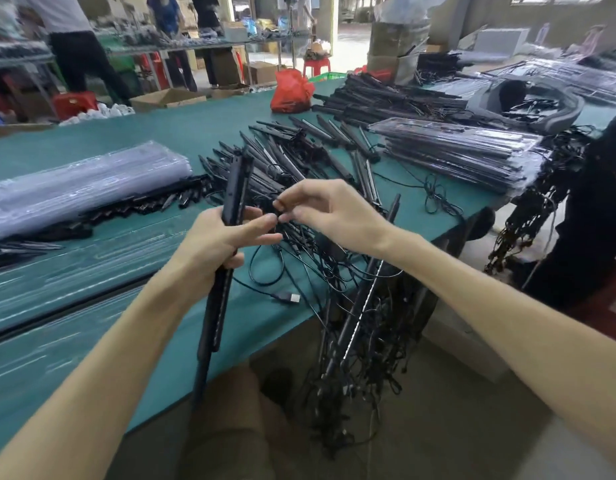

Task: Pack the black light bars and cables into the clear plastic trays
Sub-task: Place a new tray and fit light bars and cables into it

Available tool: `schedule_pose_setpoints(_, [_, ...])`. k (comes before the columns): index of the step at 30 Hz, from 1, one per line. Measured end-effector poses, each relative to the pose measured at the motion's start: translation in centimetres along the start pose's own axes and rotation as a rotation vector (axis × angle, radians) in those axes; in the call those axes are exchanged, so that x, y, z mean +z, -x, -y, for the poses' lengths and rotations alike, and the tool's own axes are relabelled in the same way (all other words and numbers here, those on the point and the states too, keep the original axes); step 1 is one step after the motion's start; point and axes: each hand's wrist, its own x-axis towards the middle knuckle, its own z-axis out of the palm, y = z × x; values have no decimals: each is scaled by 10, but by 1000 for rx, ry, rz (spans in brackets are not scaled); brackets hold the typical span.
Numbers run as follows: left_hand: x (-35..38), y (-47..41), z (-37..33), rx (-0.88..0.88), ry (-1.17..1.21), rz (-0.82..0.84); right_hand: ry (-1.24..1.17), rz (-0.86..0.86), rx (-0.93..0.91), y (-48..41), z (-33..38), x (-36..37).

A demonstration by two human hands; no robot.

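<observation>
Both hands up over green table point(168, 133), working one light bar.
Left hand point(216, 244) wraps fingers round upright, slightly tilted light bar point(234, 188); right hand point(330, 213) pinches small cable end point(278, 205) beside it, wrist bent inward.

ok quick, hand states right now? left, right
Left hand: grips the black light bars, held upright.
Right hand: fingers pinch a small black cable end.

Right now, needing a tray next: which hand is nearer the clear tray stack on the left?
Left. The left hand sits right of the clear tray stack; the right hand is farther right.
</observation>
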Motion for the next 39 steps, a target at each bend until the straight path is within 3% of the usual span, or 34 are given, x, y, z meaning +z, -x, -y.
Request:
schedule_pose_setpoints(4, [11, 0, -3, 16, 56, 32, 34, 43, -44, 10, -1, 11])
schedule_pose_setpoints(10, [11, -4, -2, -56, 280, -100, 44, -15, -71, 39, -15, 13])
schedule_pose_setpoints(13, [0, -6, -7, -46, 368, -143, 287, -128, -110, 52, -30, 10])
schedule_pose_setpoints(18, [-24, -7, -17, 0, 532, -218, 651, -140, -37, 76, -54, -9])
schedule_pose_setpoints(22, [-33, -5, -21, 20, 611, -206, 800, -284, -105, 86, -63, -18])
schedule_pose_setpoints(25, [-32, -4, -22, 27, 616, -207, 872, -340, 25, 85, -71, -30])
schedule_pose_setpoints(30, [-22, -4, -20, 32, 543, -174, 863, -405, 314, 72, -86, -61])
schedule_pose_setpoints(34, [-10, -4, -16, 4, 518, -169, 827, -430, 381, 55, -93, -66])
schedule_pose_setpoints(39, [-7, -6, -11, -21, 505, -163, 595, -527, 454, 26, -95, -67])
